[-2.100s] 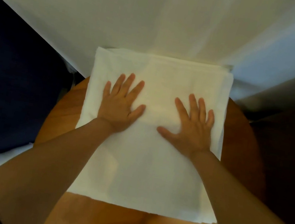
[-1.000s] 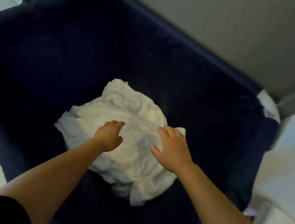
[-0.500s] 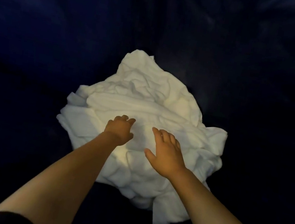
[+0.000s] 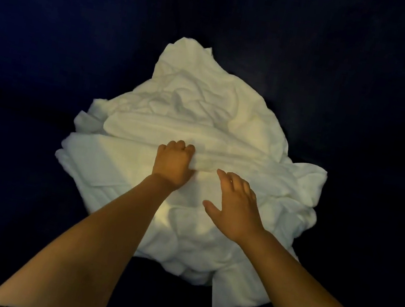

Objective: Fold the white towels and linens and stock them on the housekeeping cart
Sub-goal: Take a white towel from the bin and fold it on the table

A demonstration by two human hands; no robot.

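A crumpled heap of white linens (image 4: 202, 115) lies at the bottom of a dark navy fabric bin (image 4: 55, 35). My left hand (image 4: 173, 164) is on the middle of the heap, its fingers curled into a fold of the white cloth. My right hand (image 4: 234, 205) hovers just to the right of it over the heap, fingers spread and relaxed, holding nothing. Both forearms reach in from the lower edge of the view.
The navy cloth walls of the bin surround the heap on all sides and fill the rest of the view. Nothing else shows inside the bin.
The view went from a folded towel on a round wooden table to the bin. Both hands came down onto the heap; my left hand's fingers have curled into a fold.
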